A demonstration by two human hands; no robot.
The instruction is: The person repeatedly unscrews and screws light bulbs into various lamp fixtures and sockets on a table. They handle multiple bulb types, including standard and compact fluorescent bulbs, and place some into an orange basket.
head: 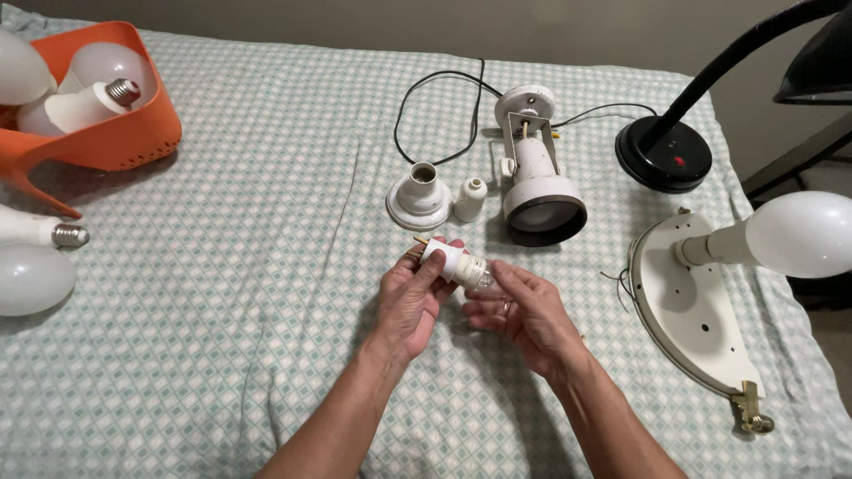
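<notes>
Hands are working just in front of the white spotlight fixture [537,182]: left hand [410,297] is gripping the white lamp socket [446,260], right hand [524,315] is pinching its small clear bulb [479,275], which wants gentle, straight turning.

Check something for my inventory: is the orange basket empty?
No, the orange basket at the far left holds several white bulbs, one with its metal screw base showing.
</notes>
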